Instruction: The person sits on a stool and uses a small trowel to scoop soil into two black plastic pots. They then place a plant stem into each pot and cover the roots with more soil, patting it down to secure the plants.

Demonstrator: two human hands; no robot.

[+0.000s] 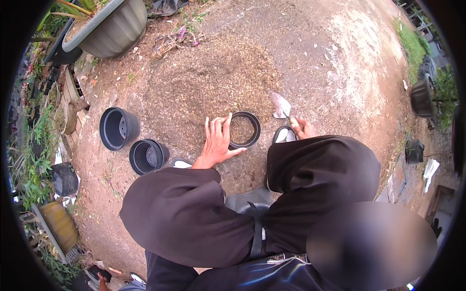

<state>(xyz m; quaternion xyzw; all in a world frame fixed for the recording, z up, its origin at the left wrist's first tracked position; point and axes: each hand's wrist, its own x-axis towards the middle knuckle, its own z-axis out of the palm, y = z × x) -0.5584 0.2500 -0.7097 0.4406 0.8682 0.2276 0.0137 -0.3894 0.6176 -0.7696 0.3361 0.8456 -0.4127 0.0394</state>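
My left hand (pixel 215 142) is at the left side of a round black plastic pot (pixel 257 127), its fingers spread along the rim. The pot stands upright with soil mix in it. In my right hand (pixel 303 128) is the handle of a trowel (pixel 281 105), whose pale, soil-marked blade rests at the edge of a wide heap of brown, husk-flecked growing mix (pixel 214 76). Left of my left hand stand an empty black pot (pixel 120 128) and some nested black pots (pixel 149 156), tilted in view with their openings showing.
A large ribbed planter (pixel 113 32) stands at the upper left, near wilted purple plants (pixel 176 42). Greenery and a yellowish planter (pixel 58 225) line the left side. Another person's hand (pixel 103 282) shows at the lower left. More potted plants (pixel 422 96) stand far right.
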